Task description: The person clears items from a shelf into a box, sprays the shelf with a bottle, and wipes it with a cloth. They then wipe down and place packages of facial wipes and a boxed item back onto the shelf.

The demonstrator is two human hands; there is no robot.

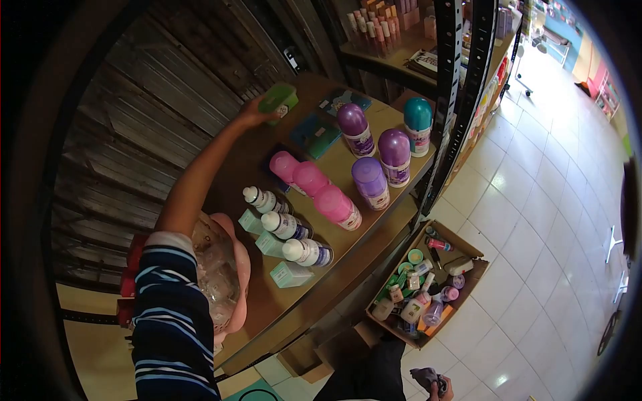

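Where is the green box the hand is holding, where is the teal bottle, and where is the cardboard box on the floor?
green box [279, 98], head view, on its top face.
teal bottle [418, 115], head view, on its rounded cap.
cardboard box [468, 251], head view, on its right rim.

Green box [278, 99], pink [311, 179] & purple bottles [371, 182], blue-striped sleeve [172, 321].

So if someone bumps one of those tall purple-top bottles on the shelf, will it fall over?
Probably, yes. The purple-top bottle stands upright and is tall for its narrow base, so a bump near the top could tip it. Its round body would likely roll afterwards. It stands close to the pink-top bottles, so it might knock them too.
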